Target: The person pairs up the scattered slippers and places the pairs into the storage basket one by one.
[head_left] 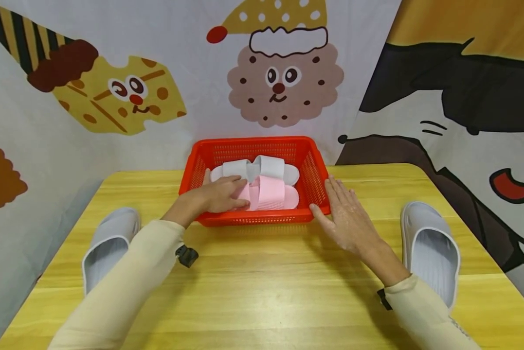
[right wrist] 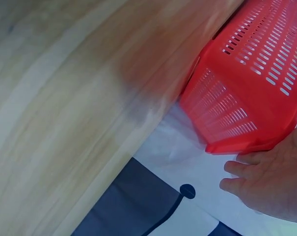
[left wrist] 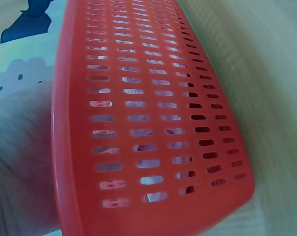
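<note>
A red plastic basket [head_left: 255,218] stands at the far edge of the wooden table. Inside it lie white slippers [head_left: 271,166] along the back and pink slippers [head_left: 271,193] along the front. My left hand [head_left: 220,194] reaches over the basket's left end, its extended fingers over the left part of the pink slippers, which it partly hides. Beside the basket's right end is my right hand [head_left: 347,216], fingers straight and fingertips right at the rim. In the left wrist view, the perforated wall of the basket [left wrist: 138,118] hides the fingers.
One grey slipper [head_left: 108,243] sits at the table's left side, partly behind the left sleeve. Another grey slipper [head_left: 432,257] lies at the right, beside the right forearm. A cartoon-printed cloth [head_left: 200,58] hangs behind the table [head_left: 262,291].
</note>
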The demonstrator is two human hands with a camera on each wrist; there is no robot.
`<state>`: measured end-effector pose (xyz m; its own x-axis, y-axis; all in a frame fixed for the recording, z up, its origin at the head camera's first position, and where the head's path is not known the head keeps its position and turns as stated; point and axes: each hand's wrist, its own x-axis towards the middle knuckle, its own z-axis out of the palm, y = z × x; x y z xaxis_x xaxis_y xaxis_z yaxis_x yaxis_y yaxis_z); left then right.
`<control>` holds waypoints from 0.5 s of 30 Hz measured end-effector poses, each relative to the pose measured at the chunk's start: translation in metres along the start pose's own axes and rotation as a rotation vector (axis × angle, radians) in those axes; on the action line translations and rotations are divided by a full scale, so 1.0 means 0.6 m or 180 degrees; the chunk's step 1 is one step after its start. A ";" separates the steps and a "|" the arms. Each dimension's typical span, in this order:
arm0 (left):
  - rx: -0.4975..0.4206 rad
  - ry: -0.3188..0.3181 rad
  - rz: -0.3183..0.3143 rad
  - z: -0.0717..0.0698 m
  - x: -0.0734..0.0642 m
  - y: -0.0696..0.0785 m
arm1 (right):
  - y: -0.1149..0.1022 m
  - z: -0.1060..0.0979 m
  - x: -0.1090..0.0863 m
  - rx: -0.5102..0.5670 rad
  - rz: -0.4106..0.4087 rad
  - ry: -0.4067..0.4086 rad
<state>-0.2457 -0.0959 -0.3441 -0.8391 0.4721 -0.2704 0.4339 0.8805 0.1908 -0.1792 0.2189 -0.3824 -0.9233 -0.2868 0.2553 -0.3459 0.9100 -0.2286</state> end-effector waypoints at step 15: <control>-0.0116 0.0684 0.0232 0.010 -0.042 -0.008 | 0.002 -0.011 0.003 -0.0025 0.0015 -0.0162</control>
<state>-0.2246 -0.1118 -0.3439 -0.8582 0.5110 -0.0484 0.4870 0.8405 0.2374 -0.1800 0.2216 -0.3762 -0.9323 -0.2972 0.2062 -0.3404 0.9136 -0.2223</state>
